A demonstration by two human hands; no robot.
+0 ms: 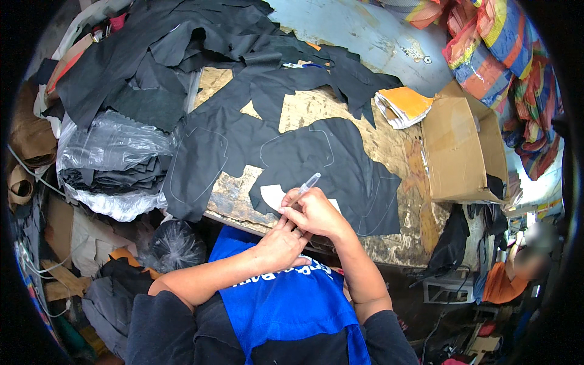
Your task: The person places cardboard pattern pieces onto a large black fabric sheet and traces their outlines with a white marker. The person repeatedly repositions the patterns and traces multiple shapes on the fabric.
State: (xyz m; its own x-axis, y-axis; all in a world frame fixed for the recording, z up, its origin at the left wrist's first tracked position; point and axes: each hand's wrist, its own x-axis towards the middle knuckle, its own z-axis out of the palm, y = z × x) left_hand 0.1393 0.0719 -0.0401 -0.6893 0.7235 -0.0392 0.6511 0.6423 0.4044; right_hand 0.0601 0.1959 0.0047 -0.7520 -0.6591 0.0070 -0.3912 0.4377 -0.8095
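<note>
My right hand (315, 212) is closed around a pen (311, 181) with a clear barrel, its upper end pointing up and right. Beneath the hands lies a curved white pattern piece (271, 196) on a black leather-like sheet (350, 161); its middle is covered, and white also shows right of my right hand. Close against the right hand, my left hand (283, 248) reaches in from the near edge, fingers stretched out and its fingertips partly hidden. Pale drawn outlines of large rounded shapes mark the sheet. The pen tip is hidden by my fingers.
Heaped black material (152, 55) covers the table's far left, above a plastic bag (115, 146) of dark pieces. At right stand an open cardboard box (459, 146) and a folded orange-and-white cloth (406, 106). A blue-handled tool (304, 65) lies at the back. A person in orange (505, 283) is farther right.
</note>
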